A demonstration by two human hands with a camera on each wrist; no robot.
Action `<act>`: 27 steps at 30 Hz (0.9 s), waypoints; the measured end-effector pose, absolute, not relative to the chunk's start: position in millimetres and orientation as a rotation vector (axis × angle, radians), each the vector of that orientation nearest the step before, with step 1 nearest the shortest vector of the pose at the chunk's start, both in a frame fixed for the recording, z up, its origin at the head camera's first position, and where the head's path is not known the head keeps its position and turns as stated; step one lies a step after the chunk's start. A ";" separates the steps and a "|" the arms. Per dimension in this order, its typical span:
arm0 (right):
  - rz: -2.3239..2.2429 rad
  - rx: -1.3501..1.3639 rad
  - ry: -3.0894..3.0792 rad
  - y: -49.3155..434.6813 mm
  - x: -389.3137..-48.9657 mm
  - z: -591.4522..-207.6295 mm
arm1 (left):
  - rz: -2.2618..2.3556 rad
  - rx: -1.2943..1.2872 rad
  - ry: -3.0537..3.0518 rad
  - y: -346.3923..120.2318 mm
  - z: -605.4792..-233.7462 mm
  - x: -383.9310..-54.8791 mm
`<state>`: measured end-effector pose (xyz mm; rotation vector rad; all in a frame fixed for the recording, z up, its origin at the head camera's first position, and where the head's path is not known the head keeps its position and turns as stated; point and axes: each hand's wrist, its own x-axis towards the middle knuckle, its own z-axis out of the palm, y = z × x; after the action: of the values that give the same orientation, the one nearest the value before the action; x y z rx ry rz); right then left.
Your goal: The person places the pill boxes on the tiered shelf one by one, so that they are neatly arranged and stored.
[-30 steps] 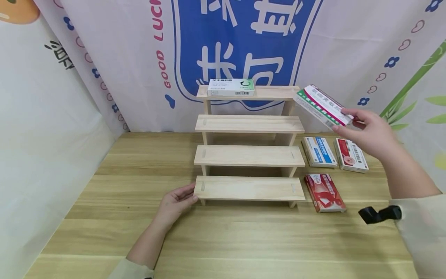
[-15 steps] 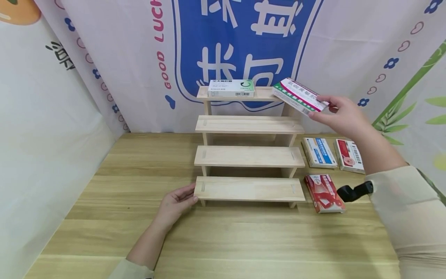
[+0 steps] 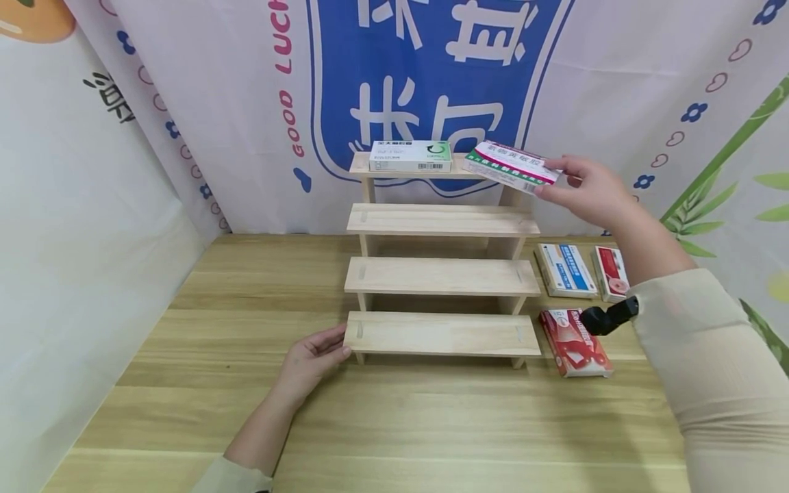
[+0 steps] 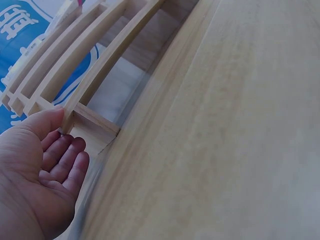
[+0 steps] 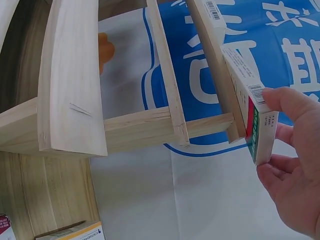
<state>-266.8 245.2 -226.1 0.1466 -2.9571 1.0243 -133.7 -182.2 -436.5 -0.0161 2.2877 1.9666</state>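
My right hand (image 3: 588, 188) pinches one end of a white medicine box (image 3: 508, 164) with green and magenta stripes. That box is at the right end of the top step of a pale wooden tiered rack (image 3: 440, 275), slightly skewed and jutting past the step's end. In the right wrist view the striped box (image 5: 250, 100) lies along the top board, thumb on one side and fingertips on the other. On the same step, to the left, rests a white and green medicine box (image 3: 409, 156). My left hand (image 3: 311, 359) grips the left end of the lowest step, thumb above, fingers beneath.
Right of the rack, a blue and white box (image 3: 565, 270), a red and white box (image 3: 610, 274) partly behind my right arm, and a red box (image 3: 573, 342) lie on the wooden table (image 3: 431, 424). A printed cloth (image 3: 246, 123) hangs close behind the rack.
My right hand has carried the striped box leftward from beyond the rack's right side to over the right end of the top step. My left hand has stayed in place.
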 end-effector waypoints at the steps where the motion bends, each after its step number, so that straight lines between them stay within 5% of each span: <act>1: 1.032 0.145 -2.954 244.9 -267.8 -226.2 | 1.966 -0.016 2.288 -182.2 -436.5 -133.6; 27: 1.446 -0.138 -2.660 221.5 -298.5 -246.4 | 1.971 -0.028 2.274 -182.2 -435.4 -133.0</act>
<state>-298.5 221.5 -246.4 -0.1377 -2.6602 1.4462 -133.0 -182.2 -435.4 -0.0281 2.2737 1.9712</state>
